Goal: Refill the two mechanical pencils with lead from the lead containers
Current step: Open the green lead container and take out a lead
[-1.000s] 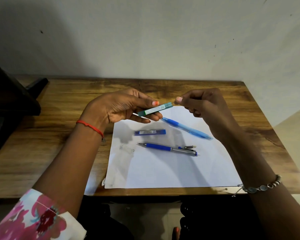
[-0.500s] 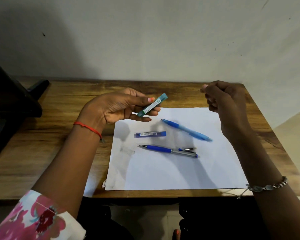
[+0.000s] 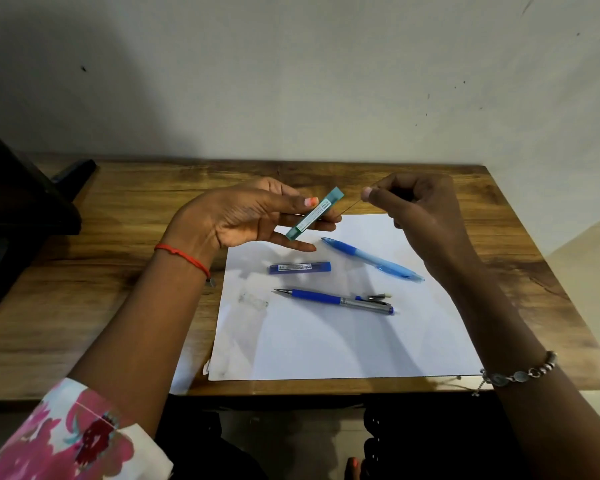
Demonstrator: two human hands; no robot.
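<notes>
My left hand [image 3: 246,220] pinches a teal lead container [image 3: 315,213] between thumb and fingers, tilted with its upper end to the right, above the table. Just right of it, my right hand [image 3: 420,216] pinches a thin dark lead [image 3: 352,205] that slants down toward the container. On the white paper [image 3: 343,341] lie a dark blue lead container [image 3: 300,267], a light blue mechanical pencil [image 3: 373,259] lying diagonally, and a blue and silver mechanical pencil [image 3: 336,301] with a small loose cap piece [image 3: 378,297] beside its rear end.
The paper lies on a wooden table [image 3: 118,306] against a pale wall. A dark stand [image 3: 18,216] occupies the table's left end. The table's front edge runs just beyond the paper's near edge.
My right hand drew away from the container to the right and up, then came back left toward it, holding a lead. The teal container tilted more steeply in my left hand.
</notes>
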